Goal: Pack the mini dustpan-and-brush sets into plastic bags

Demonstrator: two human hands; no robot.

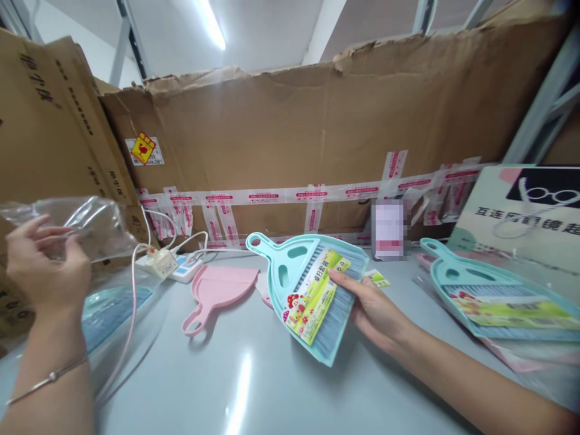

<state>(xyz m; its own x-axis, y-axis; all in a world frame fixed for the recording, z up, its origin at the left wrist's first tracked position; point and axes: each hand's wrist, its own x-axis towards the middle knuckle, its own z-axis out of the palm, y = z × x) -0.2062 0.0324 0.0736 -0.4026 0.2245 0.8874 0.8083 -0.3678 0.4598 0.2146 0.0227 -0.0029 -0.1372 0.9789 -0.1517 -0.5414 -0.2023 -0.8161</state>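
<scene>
My right hand (pixel 369 308) grips a turquoise dustpan and brush set (pixel 283 275) by its right side, thumb on the front. A yellow-green printed label (pixel 317 296) crosses the grey-blue bristles. The set is held tilted above the table, its handle to the upper left. On the left, my raised left hand (pixel 49 266) pinches a clear plastic bag (pixel 106 226) between thumb and fingers. A pink dustpan (pixel 222 293) lies on the table between my hands. Another labelled turquoise set (pixel 498 293) rests at the right on wrapped pink pieces.
A power strip (pixel 185 266) with a plugged-in adapter and white cables (pixel 135 302) lies at the left. A bagged turquoise set (pixel 118 314) is behind my left wrist. Cardboard (pixel 272 133) walls the back, with a phone (pixel 388 229) leaning on it. A printed bag (pixel 534 211) stands at right.
</scene>
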